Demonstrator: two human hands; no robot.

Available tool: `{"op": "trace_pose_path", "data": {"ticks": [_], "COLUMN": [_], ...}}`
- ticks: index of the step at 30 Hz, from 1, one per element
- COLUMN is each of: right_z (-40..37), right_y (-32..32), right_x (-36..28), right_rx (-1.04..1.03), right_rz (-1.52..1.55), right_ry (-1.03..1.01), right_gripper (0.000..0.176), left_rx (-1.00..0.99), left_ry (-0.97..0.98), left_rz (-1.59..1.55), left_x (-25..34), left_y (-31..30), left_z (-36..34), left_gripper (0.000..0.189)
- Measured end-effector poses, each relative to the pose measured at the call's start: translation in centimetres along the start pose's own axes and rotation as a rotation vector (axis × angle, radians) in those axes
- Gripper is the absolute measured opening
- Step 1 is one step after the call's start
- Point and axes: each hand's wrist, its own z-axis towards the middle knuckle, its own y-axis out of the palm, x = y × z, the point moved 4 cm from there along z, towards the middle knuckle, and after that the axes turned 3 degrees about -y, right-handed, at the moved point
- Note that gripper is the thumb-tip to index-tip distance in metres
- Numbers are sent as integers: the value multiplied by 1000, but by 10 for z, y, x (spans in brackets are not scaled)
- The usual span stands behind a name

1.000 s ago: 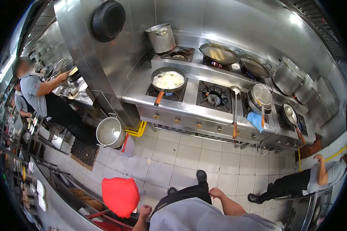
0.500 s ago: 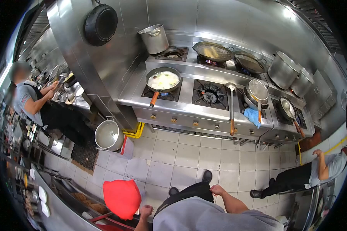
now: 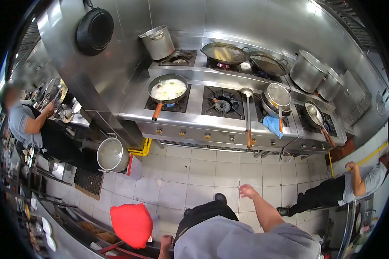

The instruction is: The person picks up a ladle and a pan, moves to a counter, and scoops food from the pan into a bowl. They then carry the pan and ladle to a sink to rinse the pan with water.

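My right hand [image 3: 247, 191] is raised in front of my body over the tiled floor, fingers loosely apart with nothing in them. My left hand [image 3: 166, 241] hangs low at my side, its fingers curled in and no object visible in it. Nearest to it is a bright red rounded covering [image 3: 132, 225], just to the left and apart from the hand. Ahead, a frying pan [image 3: 168, 90] with a wooden handle holds a whitish, bubbling food on the front-left burner. A long-handled ladle [image 3: 248, 116] lies across the stove front.
Two woks, one [image 3: 224, 53] with yellowish pieces, and large pots [image 3: 308, 71] stand on the back stove. A strainer [image 3: 278, 95] rests over a pan beside a blue cloth [image 3: 272, 126]. A big pot [image 3: 113, 154] stands low at left. One person [image 3: 30, 125] is left, another [image 3: 358, 185] right.
My right hand has lifted away from my body, and its fingers have spread. The view has shifted, so the stove sits further left. My left hand stays low beside the red covering.
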Motion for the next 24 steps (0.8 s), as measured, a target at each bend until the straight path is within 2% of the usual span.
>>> {"op": "trace_pose_path", "data": {"ticks": [3, 5, 7, 8, 10, 12, 14, 16, 17, 19, 20, 22, 23, 24], "right_z": [21, 53, 60, 68, 81, 86, 97, 109, 111, 85, 86, 82, 73, 52], "right_y": [-34, -54, -60, -62, -71, -68, -71, -75, -77, -79, -84, -89, -90, -85], "right_x": [-45, -62, -102, -114, -139, -167, -187, -205, -212, -250, -261, -287, -287, -297], "right_rx": [-18, 5, 120, 112, 203, 230, 253, 334, 324, 277, 272, 190, 186, 44], "right_rz": [164, 262, 309, 313, 479, 437, 391, 345, 344, 349, 350, 290, 293, 434], "right_ry": [-76, -119, -176, -169, -182, -206, -229, -343, -333, -321, -316, -498, -491, -519], "right_gripper": [43, 48, 47, 47, 54, 57, 60, 64, 64, 49, 49, 34, 34, 28], "left_rx": [46, 55, 64, 64, 83, 100, 104, 128, 143, 160, 168, 180, 185, 188], "left_ry": [-34, -12, -28, -43, -35, -27, -169, -190, -209, -199, -179, -174, -171, -177], "left_rz": [-23, 18, -71, -161, -117, -71, -57, -83, -110, -105, -100, -93, -85, -83], "left_x": [9, 29, 33, 32, 27, 24, 17, 20, 20, 28, 34, 47, 52, 57], "left_y": [12, 15, 19, 21, 22, 23, 23, 27, 29, 37, 41, 54, 58, 63], "left_z": [-10, -27, -31, -37, -44, -49, -56, -67, -73, -85, -89, -97, -102, -106], "left_gripper": [16, 16, 16, 16, 16, 16, 15, 14, 14, 14, 13, 14, 14, 14]}}
